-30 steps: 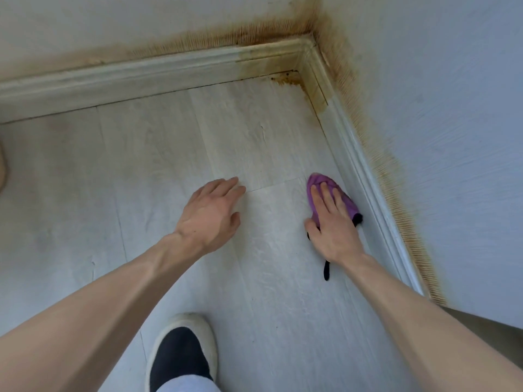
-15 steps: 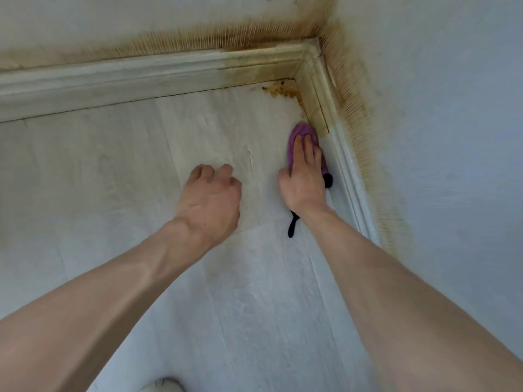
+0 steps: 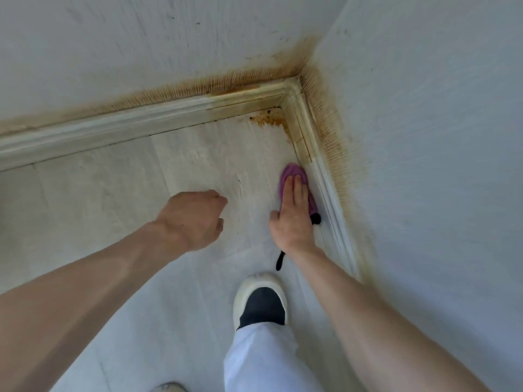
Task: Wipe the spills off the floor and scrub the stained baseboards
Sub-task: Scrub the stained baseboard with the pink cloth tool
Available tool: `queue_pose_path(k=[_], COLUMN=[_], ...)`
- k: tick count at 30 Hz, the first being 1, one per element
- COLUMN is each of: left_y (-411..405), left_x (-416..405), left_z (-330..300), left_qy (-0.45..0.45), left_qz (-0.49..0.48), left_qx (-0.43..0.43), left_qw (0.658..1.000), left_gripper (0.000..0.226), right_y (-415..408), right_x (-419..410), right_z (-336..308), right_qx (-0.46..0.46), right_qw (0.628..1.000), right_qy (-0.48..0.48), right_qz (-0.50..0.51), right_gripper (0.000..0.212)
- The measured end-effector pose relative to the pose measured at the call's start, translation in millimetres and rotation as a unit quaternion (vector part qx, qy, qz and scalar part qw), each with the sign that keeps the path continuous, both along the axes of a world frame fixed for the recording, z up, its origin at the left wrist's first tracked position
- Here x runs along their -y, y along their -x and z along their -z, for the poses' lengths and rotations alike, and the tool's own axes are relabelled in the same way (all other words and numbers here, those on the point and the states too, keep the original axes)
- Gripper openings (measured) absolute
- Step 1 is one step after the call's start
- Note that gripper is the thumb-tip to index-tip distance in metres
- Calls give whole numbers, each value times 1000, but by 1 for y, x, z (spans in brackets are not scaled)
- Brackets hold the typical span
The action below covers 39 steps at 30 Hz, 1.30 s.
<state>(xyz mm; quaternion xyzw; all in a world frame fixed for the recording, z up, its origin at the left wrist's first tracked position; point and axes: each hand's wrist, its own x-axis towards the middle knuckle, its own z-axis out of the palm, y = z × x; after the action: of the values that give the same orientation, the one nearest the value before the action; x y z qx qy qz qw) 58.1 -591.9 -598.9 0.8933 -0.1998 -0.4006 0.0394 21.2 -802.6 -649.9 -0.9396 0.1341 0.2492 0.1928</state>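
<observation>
White trouser fabric (image 3: 260,360) fills the near bottom edge, and your dark shoe with a pale sole (image 3: 260,302) stands on the floor (image 3: 113,199) just ahead of it, between your two forearms. A second pale shoe toe (image 3: 169,387) is cut off by the lower edge, so you see only a sliver of it.

Further out, your left hand (image 3: 192,219) is over the floor with its fingers curled under and nothing in them; whether the knuckles touch the boards is hard to tell from this angle. Your right hand (image 3: 294,222) lies flat, fingers straight, pressing the purple cloth (image 3: 291,175) onto the floor right against the right baseboard (image 3: 328,190). Your palm covers most of the cloth; only its far end shows beyond your fingertips. A black strap or tag (image 3: 280,260) pokes out behind your wrist, and another black bit (image 3: 316,219) shows beside your little finger, probably part of the same cloth.

Beyond the cloth, a brown spill (image 3: 268,120) sits on the floor in the corner, apart from the cloth. Both the right baseboard and the back baseboard (image 3: 141,123) are stained yellow-brown where they meet. Rust-coloured streaking runs up the back wall (image 3: 169,38) and the right wall (image 3: 424,137) just above the trim, darkest in the corner itself. Towards the left the back baseboard looks cleaner.
</observation>
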Motion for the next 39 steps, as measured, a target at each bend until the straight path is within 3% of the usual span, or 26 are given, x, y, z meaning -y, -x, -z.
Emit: queue_pose_path(k=[8,14,20,25,36,39], left_y=[-37,-42,-44,-48,-33,-27], left_x=[4,5,3,-3,-11,-11], left_z=[1,1,3,2,19,20], left_qy=[-42,-60,-54,-51,-3,12], left_qz=[26,99,106,108,54,34], left_qx=[-102,-129,-140,-159,-141,-133], left_qw=[994,985,983,980,989,990], left_gripper=[52,55,56,58,57,58], right_y=[-68,-21,-80,-54,-143,-133], right_x=[-24,-10,-30,-20,-50,-47], right_z=[22,18,29,17,11,8], right_qx=[95,114,132,127,110,142], right_qw=[995,992,990,986,990,990], right_qy=[-21,-36,-30,-82,-8,23], right_qz=[7,24,30,74,87,-2], right_gripper=[79,78,79,79,74,70])
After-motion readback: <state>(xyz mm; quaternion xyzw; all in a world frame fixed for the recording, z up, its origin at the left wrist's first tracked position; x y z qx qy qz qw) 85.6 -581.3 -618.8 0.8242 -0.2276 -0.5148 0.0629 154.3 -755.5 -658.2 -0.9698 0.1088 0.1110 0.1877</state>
